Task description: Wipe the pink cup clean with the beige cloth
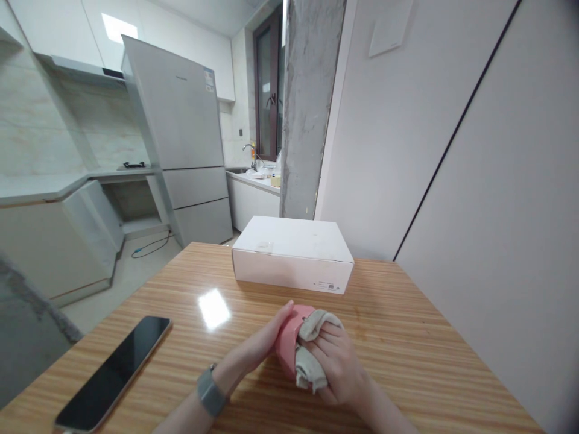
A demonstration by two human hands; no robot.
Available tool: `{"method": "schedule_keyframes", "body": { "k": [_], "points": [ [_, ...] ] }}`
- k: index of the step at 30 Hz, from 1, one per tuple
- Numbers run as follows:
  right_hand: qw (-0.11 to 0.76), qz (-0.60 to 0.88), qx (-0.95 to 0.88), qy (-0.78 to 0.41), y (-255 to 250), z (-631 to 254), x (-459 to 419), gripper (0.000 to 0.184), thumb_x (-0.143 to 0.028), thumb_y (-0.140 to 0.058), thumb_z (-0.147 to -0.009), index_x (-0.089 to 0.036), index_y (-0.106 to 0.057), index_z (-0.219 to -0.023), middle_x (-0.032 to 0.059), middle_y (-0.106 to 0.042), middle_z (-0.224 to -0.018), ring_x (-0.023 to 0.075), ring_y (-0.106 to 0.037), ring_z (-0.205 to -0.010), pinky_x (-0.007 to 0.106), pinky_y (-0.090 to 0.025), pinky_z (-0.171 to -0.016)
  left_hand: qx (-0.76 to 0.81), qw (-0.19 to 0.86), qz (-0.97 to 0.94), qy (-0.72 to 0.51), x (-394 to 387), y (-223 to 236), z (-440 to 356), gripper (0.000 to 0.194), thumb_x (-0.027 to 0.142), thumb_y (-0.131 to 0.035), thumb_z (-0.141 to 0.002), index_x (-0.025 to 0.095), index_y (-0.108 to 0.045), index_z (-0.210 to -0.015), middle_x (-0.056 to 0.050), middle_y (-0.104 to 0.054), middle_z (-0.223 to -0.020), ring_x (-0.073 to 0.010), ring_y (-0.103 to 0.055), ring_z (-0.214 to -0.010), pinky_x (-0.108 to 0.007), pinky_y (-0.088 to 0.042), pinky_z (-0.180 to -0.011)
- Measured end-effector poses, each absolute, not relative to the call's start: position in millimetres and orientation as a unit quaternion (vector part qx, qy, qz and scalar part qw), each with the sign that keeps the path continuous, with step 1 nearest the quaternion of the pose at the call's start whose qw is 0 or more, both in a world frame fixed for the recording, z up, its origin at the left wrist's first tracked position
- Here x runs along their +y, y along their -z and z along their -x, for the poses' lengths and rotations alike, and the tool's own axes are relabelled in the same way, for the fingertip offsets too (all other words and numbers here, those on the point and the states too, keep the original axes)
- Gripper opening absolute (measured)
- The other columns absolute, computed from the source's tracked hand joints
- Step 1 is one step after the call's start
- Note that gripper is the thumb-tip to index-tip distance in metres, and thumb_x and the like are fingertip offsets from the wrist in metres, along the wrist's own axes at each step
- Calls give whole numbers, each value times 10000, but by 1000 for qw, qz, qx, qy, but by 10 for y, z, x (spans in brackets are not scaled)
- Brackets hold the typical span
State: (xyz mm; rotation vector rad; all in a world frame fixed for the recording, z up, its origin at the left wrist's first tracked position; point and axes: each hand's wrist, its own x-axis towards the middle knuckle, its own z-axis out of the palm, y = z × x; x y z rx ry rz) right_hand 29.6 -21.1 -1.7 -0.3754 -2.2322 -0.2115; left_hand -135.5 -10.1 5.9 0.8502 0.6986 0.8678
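Note:
A pink object [286, 341], smooth and rounded like a bowl or cup, is held above the near middle of the wooden table. My left hand [270, 333] grips it from the left side, its fingers mostly hidden behind it. My right hand [335, 360] is closed on a light grey cloth [310, 369] and presses it against the right side of the pink object. Folds of the cloth stick out above and below my right fingers. Cloth and hand cover much of the pink object, so its full shape is hidden.
A closed white box [289, 268] lies behind my hands on the wooden table [407, 337]. A black-screened phone [115, 374] rests at the left. Beyond the table stand a grey fridge [181, 120], a sink counter [253, 193] and a bare concrete pillar [307, 108]. A white wall is at right.

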Motion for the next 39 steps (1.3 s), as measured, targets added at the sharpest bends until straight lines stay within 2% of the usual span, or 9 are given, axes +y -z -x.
{"method": "schedule_keyframes", "body": {
  "k": [3,6,12,17,19,23,28,34,39],
  "points": [
    [425,148,-891,67,31,-316,-175,360,-327,-311,-840,-143,-595,-963,112,-698,-764,246,-642,-677,413,-509,-747,343,727,-446,-394,-103,-93,1373,518,537,-528,-856,82,-706,-1029,-108,-694,-1138,-240,-527,-1208,-309,-237,-1105],
    [416,152,-894,68,35,-347,-144,340,-327,-317,-841,-153,-585,-960,110,-696,-761,250,-636,-687,419,-502,-758,372,705,-438,-415,-100,-77,1365,510,534,-551,-840,102,-695,-1070,-99,-664,-1206,-253,-499,-1242,-333,-220,-1121],
    [399,176,-897,74,45,-437,-95,314,-290,-358,-837,-153,-589,-998,127,-707,-893,259,-653,-832,440,-473,-863,333,697,-434,-463,-106,55,1312,398,468,-574,-838,135,-724,-996,-79,-702,-1130,-269,-537,-1179,-379,-249,-1119],
    [398,206,-889,92,38,-493,-82,347,-298,-356,-849,-143,-583,-1062,143,-708,-937,278,-653,-852,471,-473,-855,204,781,-389,-444,-107,99,1188,489,456,-558,-834,110,-651,-1166,-117,-652,-1218,-285,-493,-1245,-385,-345,-1055],
    [391,210,-890,100,17,-494,-99,361,-291,-358,-848,-129,-581,-1080,156,-709,-951,284,-653,-862,478,-469,-865,178,801,-368,-438,-84,84,1170,517,470,-568,-811,99,-650,-1162,-125,-679,-1161,-279,-525,-1209,-358,-364,-1025],
    [366,175,-909,92,1,-424,-162,373,-307,-371,-828,-114,-589,-1062,142,-718,-883,283,-652,-812,455,-481,-847,243,808,-357,-402,-41,32,1247,600,594,-492,-819,80,-684,-1060,-129,-733,-939,-258,-642,-974,-326,-420,-908],
    [349,138,-923,80,68,-273,-237,359,-318,-352,-819,-136,-596,-1011,127,-705,-794,266,-625,-713,428,-497,-787,319,751,-445,-370,-35,-42,1362,636,638,-429,-848,74,-717,-912,-103,-728,-817,-233,-640,-835,-337,-407,-882],
    [378,136,-913,79,49,-193,-260,337,-309,-355,-818,-150,-597,-992,104,-698,-747,250,-611,-661,409,-503,-744,352,678,-508,-399,-33,-128,1408,444,533,-556,-823,122,-705,-747,-37,-693,-743,-225,-582,-856,-337,-386,-878],
    [372,132,-914,90,-2,-245,-190,336,-273,-371,-817,-135,-595,-1025,103,-711,-795,249,-639,-725,401,-514,-786,368,654,-460,-474,-33,-31,1389,357,468,-604,-811,123,-696,-823,-52,-698,-846,-231,-571,-930,-353,-367,-936]
  ]
}}
